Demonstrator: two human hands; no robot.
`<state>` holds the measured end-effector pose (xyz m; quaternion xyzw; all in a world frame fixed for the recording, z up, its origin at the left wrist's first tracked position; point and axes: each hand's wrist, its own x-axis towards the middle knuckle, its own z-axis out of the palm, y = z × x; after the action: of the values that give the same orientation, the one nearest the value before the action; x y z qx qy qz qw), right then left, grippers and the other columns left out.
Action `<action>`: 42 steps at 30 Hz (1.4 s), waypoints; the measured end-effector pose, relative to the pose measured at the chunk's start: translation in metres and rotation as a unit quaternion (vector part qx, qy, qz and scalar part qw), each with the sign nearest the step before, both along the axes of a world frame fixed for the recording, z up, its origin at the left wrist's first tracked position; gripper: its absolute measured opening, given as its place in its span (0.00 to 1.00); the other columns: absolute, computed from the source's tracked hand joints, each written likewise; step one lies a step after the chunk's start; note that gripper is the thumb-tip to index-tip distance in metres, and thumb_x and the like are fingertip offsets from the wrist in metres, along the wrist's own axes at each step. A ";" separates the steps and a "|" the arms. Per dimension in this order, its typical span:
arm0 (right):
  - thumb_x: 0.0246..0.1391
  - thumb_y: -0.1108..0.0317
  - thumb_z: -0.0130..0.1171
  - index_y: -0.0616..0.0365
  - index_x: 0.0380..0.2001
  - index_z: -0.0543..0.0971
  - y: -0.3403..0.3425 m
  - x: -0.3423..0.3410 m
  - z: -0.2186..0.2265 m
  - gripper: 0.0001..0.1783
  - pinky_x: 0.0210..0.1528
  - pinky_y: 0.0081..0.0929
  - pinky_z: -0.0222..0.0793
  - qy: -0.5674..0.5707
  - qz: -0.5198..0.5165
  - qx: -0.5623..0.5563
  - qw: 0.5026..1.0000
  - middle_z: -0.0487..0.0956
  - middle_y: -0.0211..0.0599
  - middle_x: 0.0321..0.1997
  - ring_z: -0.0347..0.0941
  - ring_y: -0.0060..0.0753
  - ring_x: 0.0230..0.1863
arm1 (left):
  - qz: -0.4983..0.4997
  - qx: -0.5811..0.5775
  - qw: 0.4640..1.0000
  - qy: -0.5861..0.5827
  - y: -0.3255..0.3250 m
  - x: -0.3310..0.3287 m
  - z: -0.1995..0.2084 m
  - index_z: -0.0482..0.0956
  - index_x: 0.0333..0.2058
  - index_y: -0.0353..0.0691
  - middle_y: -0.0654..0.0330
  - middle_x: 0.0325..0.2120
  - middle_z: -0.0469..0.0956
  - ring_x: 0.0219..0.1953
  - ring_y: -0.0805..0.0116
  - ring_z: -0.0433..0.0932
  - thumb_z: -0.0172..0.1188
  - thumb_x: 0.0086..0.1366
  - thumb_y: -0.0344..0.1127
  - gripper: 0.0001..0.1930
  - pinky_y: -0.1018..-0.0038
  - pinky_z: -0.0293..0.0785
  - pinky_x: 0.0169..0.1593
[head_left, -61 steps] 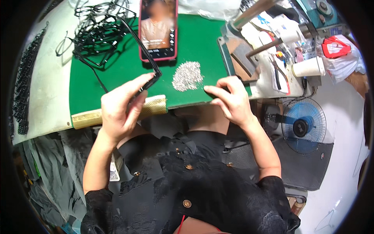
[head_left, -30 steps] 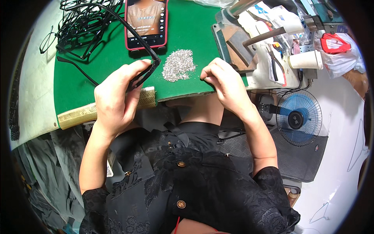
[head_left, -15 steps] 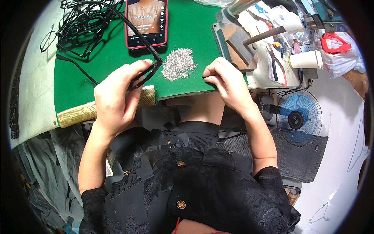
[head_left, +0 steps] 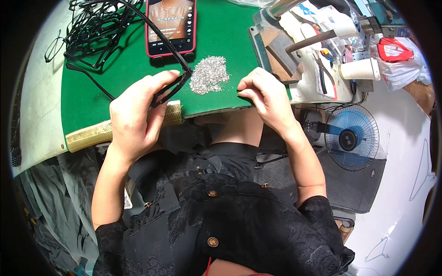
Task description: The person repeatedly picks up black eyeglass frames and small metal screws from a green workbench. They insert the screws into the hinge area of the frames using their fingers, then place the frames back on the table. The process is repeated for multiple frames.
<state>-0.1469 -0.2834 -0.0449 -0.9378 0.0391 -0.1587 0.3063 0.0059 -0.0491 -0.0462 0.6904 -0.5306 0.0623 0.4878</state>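
My left hand (head_left: 132, 112) is closed around the front of a black eyeglass frame (head_left: 186, 73), above the near edge of the green mat (head_left: 221, 27). One temple arm of it reaches up and left past the phone; the other points left behind my hand. To the right of the frame lies a heap of tiny silvery metal pieces (head_left: 209, 76), apparently small screws. My right hand (head_left: 268, 97) is just right of this heap, thumb and forefinger pinched together. A small dark bit shows at the fingertips, too small to name.
Several black eyeglass frames (head_left: 99, 39) lie tangled at the far left. A phone (head_left: 170, 27) in a red case stands behind the heap. A metal vise-like block (head_left: 281, 50), pliers (head_left: 322, 76) and a white cup (head_left: 359, 70) are at right. A blue fan (head_left: 350, 138) stands below.
The whole view has shifted very slightly. Both hands keep nearly the same pose, and the picture on the phone screen differs.
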 end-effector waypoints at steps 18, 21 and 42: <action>0.43 0.74 0.62 0.58 0.27 0.74 0.002 0.004 -0.007 0.07 0.33 0.31 0.68 -0.028 0.027 -0.110 0.993 0.72 0.35 0.27 0.71 0.39 0.31 | 0.066 0.007 0.996 -0.059 0.006 0.010 0.010 0.73 0.50 0.30 0.52 0.37 0.79 0.32 0.67 0.80 0.55 0.62 0.21 0.16 0.76 0.75 0.37; 0.46 0.73 0.59 0.58 0.27 0.73 0.004 0.001 -0.004 0.05 0.33 0.31 0.68 -0.024 0.030 -0.149 0.988 0.71 0.36 0.27 0.71 0.39 0.32 | 0.136 0.053 0.988 -0.045 0.008 0.028 0.022 0.73 0.51 0.32 0.51 0.38 0.79 0.34 0.66 0.80 0.53 0.62 0.18 0.17 0.76 0.75 0.38; 0.53 0.80 0.48 0.62 0.26 0.69 -0.008 -0.007 -0.012 0.04 0.31 0.21 0.60 -0.104 -0.028 0.204 0.973 0.67 0.34 0.27 0.63 0.25 0.27 | -0.125 0.128 0.962 0.205 -0.020 -0.015 0.107 0.52 0.62 0.35 0.57 0.34 0.69 0.34 0.72 0.69 0.45 0.67 0.22 0.25 0.75 0.73 0.41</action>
<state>-0.1536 -0.2919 -0.0565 -0.8324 0.0652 -0.2523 0.4890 -0.0089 -0.0696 0.0606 0.6734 -0.5044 -0.2104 0.4978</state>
